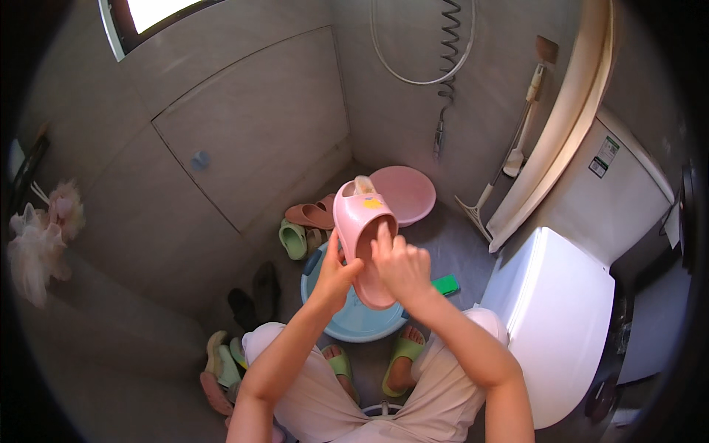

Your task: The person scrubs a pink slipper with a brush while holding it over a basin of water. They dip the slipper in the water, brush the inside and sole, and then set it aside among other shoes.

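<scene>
A wet-looking pink slide sandal (353,221) with a small yellow decoration on its strap is held up over a light blue plastic basin (363,321). My left hand (335,274) grips its left side, the thumb on the inner edge. My right hand (400,264) lies over the footbed, a finger reaching towards the opening under the strap; whether it grips the sandal I cannot tell. A pale object, not clear in kind, shows at the toe opening. Water seems to lie in the basin, which is partly hidden by the sandal and my arms.
A pink basin (407,194) is behind the sandal, a green object (446,284) right of the blue basin. Brown slippers (306,215), a green clog (293,240) and dark shoes (267,290) line the left wall. More footwear is lower left. A white toilet (559,326) stands at right.
</scene>
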### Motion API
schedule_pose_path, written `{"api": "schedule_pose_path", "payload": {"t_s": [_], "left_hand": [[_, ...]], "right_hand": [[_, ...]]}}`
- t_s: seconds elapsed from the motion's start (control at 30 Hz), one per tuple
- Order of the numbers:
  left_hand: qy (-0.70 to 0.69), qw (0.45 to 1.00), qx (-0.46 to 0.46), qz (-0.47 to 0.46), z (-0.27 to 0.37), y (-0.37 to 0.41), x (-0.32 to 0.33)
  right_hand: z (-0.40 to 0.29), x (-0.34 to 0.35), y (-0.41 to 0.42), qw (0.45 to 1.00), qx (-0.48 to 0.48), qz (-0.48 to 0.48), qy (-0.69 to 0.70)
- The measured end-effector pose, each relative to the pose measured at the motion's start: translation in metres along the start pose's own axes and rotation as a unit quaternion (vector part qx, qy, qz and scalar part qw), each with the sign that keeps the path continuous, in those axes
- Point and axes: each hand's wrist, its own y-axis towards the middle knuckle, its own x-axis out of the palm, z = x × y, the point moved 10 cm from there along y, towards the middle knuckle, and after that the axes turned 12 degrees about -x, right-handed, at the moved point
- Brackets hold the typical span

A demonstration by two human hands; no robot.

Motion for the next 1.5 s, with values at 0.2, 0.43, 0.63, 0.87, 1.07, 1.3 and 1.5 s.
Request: {"api": "schedule_pose_path", "payload": {"t_s": [0.2, 0.43, 0.63, 0.87, 1.07, 1.3, 1.5], "left_hand": [[-0.024, 0.999, 0.027, -0.007, -0.001, 0.005, 0.0], [0.002, 0.999, 0.018, -0.027, -0.002, 0.002, 0.012], [-0.123, 0.992, -0.002, -0.032, 0.003, 0.006, -0.012], [-0.19, 0.978, -0.005, -0.09, 0.005, 0.005, 0.014], [-0.347, 0.922, -0.045, -0.168, 0.012, 0.02, 0.013], [-0.302, 0.938, -0.053, -0.164, 0.004, 0.015, 0.028], [-0.321, 0.93, -0.051, -0.174, 0.01, 0.018, 0.016]], "right_hand": [[-0.023, -0.008, -0.009, 0.998, 0.0, -0.051, 0.041], [0.009, 0.008, -0.002, 1.0, 0.013, -0.008, 0.001], [-0.03, -0.016, -0.017, 0.998, -0.009, -0.03, 0.046], [-0.005, -0.003, -0.007, 0.997, 0.038, -0.036, 0.063], [-0.033, -0.022, -0.014, 0.985, -0.006, 0.01, 0.173], [-0.02, -0.019, -0.004, 0.989, 0.028, -0.035, 0.141], [-0.031, -0.023, -0.008, 0.981, 0.009, -0.036, 0.193]]}}
